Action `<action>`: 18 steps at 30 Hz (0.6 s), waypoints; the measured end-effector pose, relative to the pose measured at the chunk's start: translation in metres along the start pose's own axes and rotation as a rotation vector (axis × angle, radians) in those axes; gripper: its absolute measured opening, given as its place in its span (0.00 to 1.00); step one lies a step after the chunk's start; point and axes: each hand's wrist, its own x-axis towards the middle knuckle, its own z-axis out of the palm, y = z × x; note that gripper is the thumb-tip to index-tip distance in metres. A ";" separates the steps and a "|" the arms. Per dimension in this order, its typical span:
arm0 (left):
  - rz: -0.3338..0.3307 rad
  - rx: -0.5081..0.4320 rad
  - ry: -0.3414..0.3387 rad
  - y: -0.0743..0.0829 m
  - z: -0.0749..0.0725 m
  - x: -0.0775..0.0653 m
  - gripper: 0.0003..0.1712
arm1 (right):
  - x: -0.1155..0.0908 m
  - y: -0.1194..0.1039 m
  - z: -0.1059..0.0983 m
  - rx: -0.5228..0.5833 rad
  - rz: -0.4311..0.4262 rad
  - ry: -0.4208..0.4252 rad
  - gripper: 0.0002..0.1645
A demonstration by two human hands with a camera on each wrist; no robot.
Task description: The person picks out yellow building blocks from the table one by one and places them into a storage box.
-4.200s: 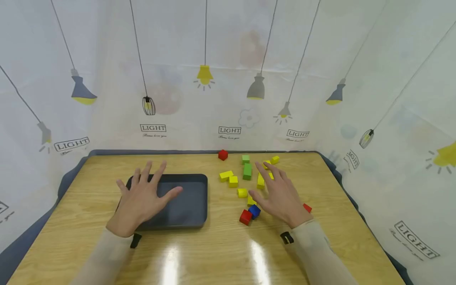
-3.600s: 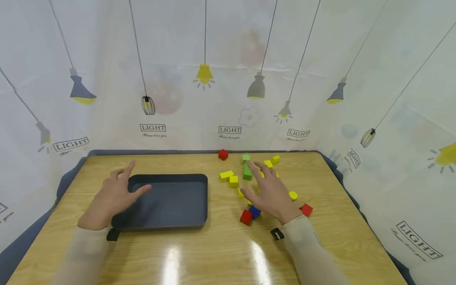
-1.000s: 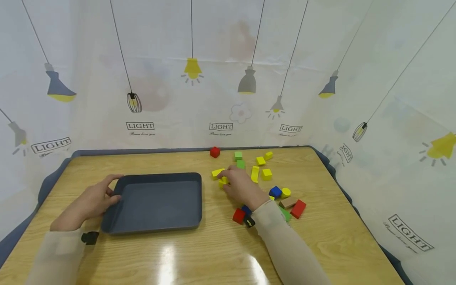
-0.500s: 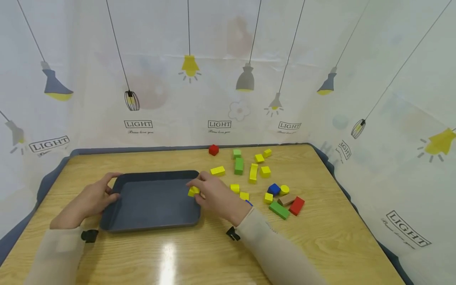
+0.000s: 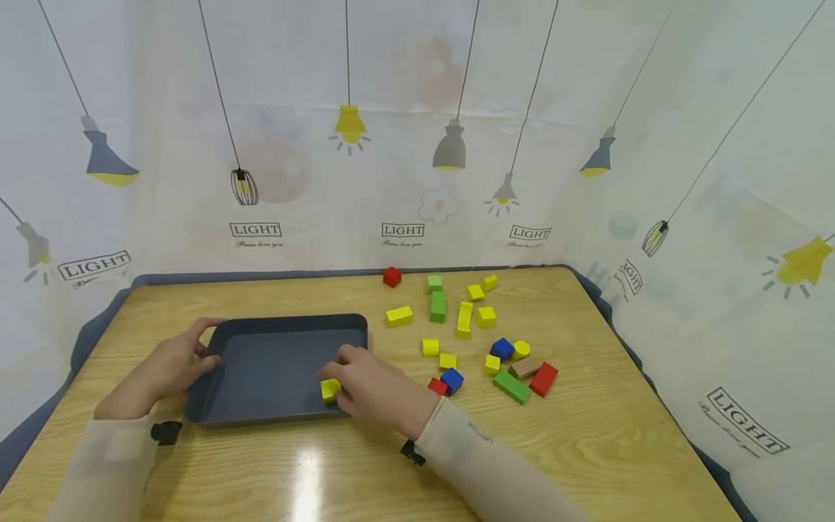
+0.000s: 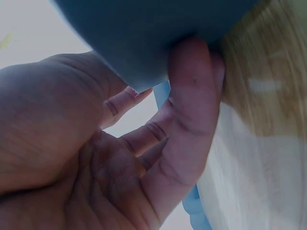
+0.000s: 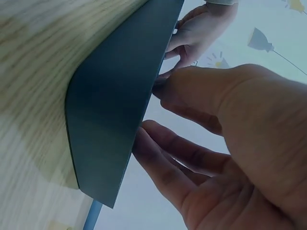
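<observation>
Tabletop (image 5: 620, 442) — yellow block (image 5: 329, 392) in right hand (image 5: 381, 390)

Matt tray (image 5: 261, 377), glossy wd tbl (image 5: 626, 442).

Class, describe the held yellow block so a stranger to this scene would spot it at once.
On the wooden table, find the dark, shallow tray. At its near right corner, the person's right hand pinches the yellow block, partly covering it. Unlike the other yellow blocks, loose right of the tray, this one is held.
</observation>
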 end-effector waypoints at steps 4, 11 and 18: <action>0.002 0.007 0.005 -0.001 0.001 0.000 0.42 | -0.003 0.003 -0.002 0.021 -0.007 0.048 0.22; 0.011 0.004 0.010 -0.001 0.001 0.000 0.42 | -0.006 0.012 -0.008 0.018 -0.014 0.141 0.23; 0.009 0.011 0.005 0.001 0.000 0.000 0.42 | -0.007 0.026 -0.013 -0.012 0.058 0.185 0.24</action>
